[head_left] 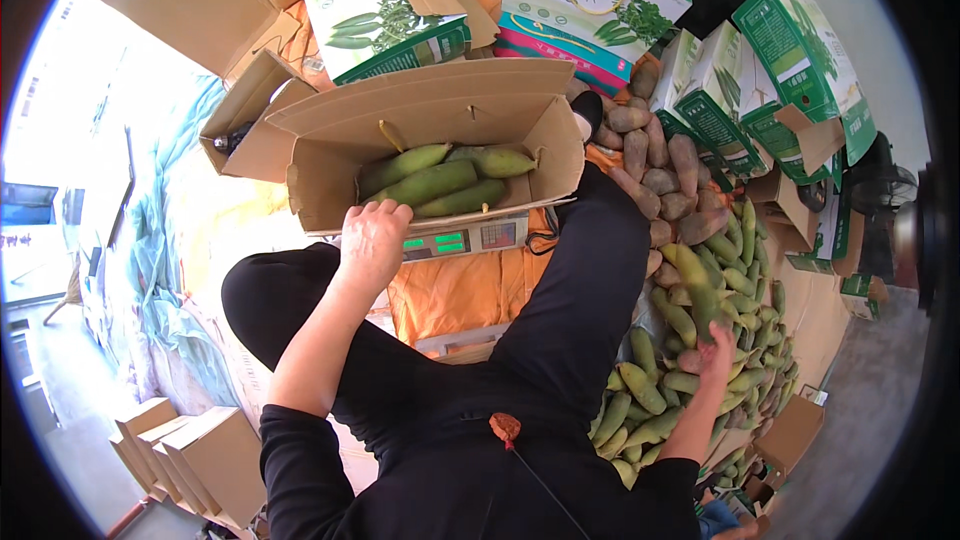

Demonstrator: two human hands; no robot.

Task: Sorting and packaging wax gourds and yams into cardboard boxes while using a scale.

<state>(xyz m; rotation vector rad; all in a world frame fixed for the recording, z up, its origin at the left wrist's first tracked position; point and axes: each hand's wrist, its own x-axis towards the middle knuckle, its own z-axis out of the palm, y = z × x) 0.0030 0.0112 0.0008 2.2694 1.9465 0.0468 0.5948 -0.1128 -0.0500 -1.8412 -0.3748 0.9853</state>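
Green radish (697,285) in R hand (714,348), gripped at lower end, over radish pile (641,387), rt side of frame. L hand (372,240) at near rim of open box (420,105), upper ctr; can't tell if it grips. Step (my read): picking from pile to fill box, approx. 4 radishes (435,185) in. Next move calls for firm hold, clearing box wall, gentle lay-in. Appearance: long, slightly curved, yellow-green, a bit blurred.
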